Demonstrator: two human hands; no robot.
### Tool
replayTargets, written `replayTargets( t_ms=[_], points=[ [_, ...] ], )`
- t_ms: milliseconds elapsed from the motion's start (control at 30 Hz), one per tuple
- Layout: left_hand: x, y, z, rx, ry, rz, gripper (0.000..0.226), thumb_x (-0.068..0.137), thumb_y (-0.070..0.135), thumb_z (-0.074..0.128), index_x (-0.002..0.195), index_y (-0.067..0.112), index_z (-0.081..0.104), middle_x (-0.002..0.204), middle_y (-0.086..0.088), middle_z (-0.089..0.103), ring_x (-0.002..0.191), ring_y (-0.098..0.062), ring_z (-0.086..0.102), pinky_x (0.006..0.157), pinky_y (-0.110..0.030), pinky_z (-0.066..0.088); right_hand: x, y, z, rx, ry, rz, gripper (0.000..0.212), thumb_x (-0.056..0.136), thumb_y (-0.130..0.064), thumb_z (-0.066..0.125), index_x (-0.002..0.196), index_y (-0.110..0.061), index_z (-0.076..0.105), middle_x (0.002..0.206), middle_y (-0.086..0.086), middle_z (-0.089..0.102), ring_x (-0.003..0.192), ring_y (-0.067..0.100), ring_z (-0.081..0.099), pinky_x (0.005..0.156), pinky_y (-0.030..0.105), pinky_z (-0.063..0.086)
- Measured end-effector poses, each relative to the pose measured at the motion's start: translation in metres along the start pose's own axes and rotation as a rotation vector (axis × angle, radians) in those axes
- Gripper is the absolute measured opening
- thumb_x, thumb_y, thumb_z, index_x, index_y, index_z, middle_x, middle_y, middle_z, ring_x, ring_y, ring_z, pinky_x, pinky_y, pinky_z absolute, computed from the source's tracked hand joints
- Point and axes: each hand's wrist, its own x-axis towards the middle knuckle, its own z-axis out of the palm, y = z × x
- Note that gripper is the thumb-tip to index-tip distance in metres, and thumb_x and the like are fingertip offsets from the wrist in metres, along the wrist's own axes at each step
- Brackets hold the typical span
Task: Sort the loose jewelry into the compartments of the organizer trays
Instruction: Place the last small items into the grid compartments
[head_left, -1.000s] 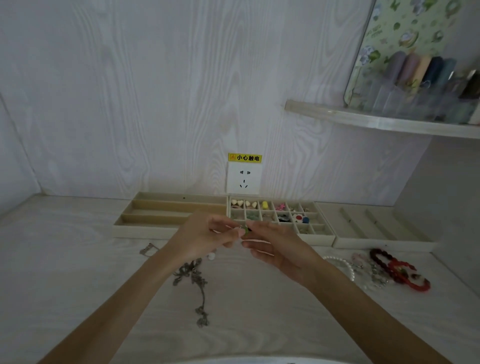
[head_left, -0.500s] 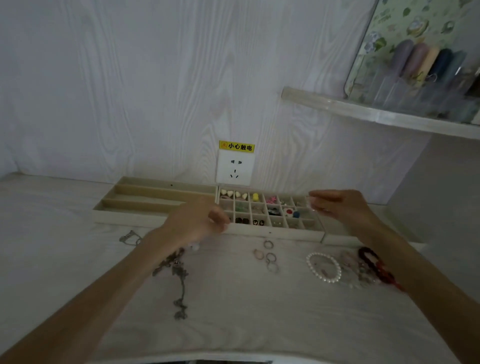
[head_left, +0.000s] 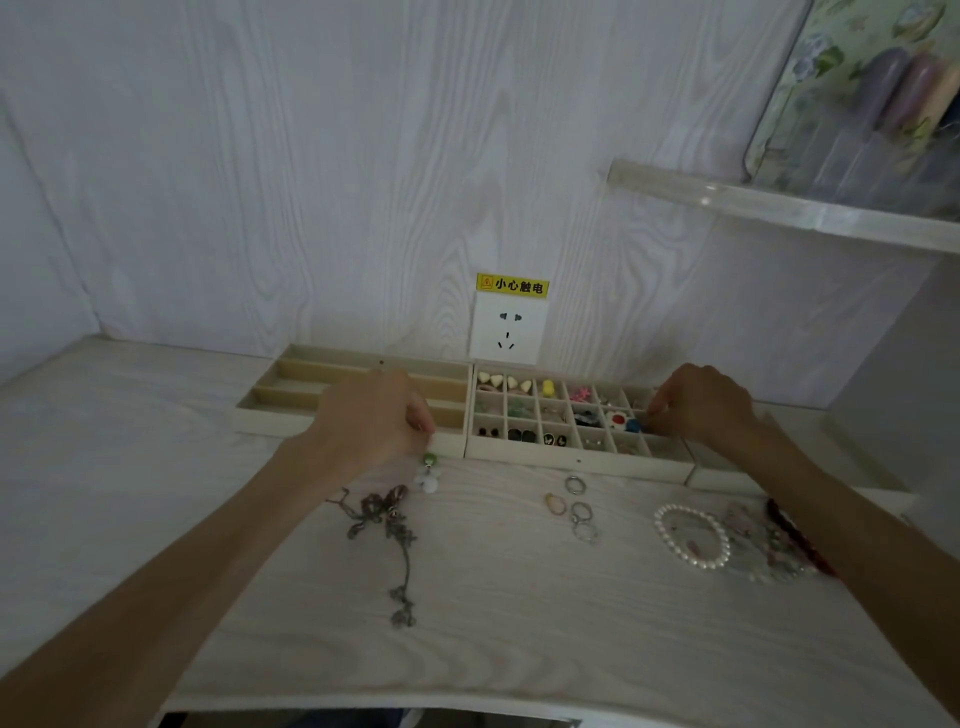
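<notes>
My left hand (head_left: 371, 415) hovers at the front edge of the long-slot tray (head_left: 291, 410) and pinches a green and white drop earring (head_left: 429, 470), which dangles just above the table. My right hand (head_left: 701, 402) is over the right end of the grid tray (head_left: 582, 461), fingertips pinched together on a piece too small to make out. Many grid cells hold small earrings and studs. Loose on the table lie a dark necklace chain (head_left: 396, 530), several rings (head_left: 575, 506), a pearl bracelet (head_left: 691, 538) and a red bead bracelet (head_left: 795, 535).
A third tray (head_left: 727, 478) sits to the right, mostly behind my right arm. A wall socket with a yellow label (head_left: 509, 332) is behind the trays. A clear shelf (head_left: 779, 208) juts out at the upper right. The table's front edge (head_left: 363, 701) is near me.
My hands were together holding the green piece, then parted. My right hand swung right and came down over the grid tray's right end. My left hand lowered slightly, the earring dangling.
</notes>
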Motion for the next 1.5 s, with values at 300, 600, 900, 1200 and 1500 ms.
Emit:
replayTargets(
  t_ms=[300,600,900,1200,1500],
  points=[
    [-0.011,0.001,0.013,0.129,-0.006,-0.083,0.015,0.079,0.039,0.063,0.084,0.030,0.074,0.079,0.012,0.068,0.078,-0.010,0.062,0.056,-0.021,0.036,0.005,0.003,-0.008,-0.050,-0.109,0.051,0.025,0.073,-0.031,0.075,0.083,-0.008,0.069,0.085,0.005,0.067,0.074,0.019,0.061,0.059,0.023,0.044],
    [-0.013,0.012,0.024,0.127,0.028,-0.028,0.013,0.081,0.035,0.067,0.088,0.028,0.074,0.079,0.012,0.071,0.073,-0.003,0.062,0.061,-0.019,0.042,-0.017,0.013,-0.033,0.168,-0.027,-0.129,0.018,0.081,-0.027,0.071,0.096,-0.016,0.074,0.104,0.006,0.069,0.082,0.013,0.057,0.072,0.023,0.044],
    [0.003,0.082,-0.004,-0.988,-0.302,-0.055,0.023,0.086,0.036,0.064,0.104,0.023,0.071,0.090,0.009,0.073,0.076,0.003,0.064,0.058,-0.011,0.049,-0.081,-0.043,-0.043,0.771,-0.138,-0.351,0.011,0.086,-0.022,0.064,0.093,-0.024,0.073,0.082,-0.006,0.073,0.071,0.005,0.068,0.065,0.014,0.050],
    [0.058,0.160,0.021,-1.062,-0.356,0.004,0.024,0.089,0.031,0.063,0.105,0.015,0.070,0.095,-0.005,0.071,0.078,-0.010,0.063,0.068,-0.019,0.051,-0.063,-0.002,-0.052,0.983,0.072,-0.230,0.013,0.079,-0.011,0.071,0.091,-0.018,0.071,0.071,-0.005,0.070,0.057,0.000,0.064,0.053,0.007,0.044],
    [0.112,0.182,0.049,-0.658,-0.402,0.197,0.028,0.084,0.024,0.070,0.112,0.019,0.069,0.113,0.005,0.066,0.097,-0.001,0.056,0.081,-0.010,0.041,-0.026,0.047,-0.033,0.926,-0.056,-0.010,0.025,0.078,-0.015,0.074,0.101,-0.021,0.067,0.085,0.003,0.072,0.065,0.006,0.066,0.059,0.013,0.049]
  ],
)
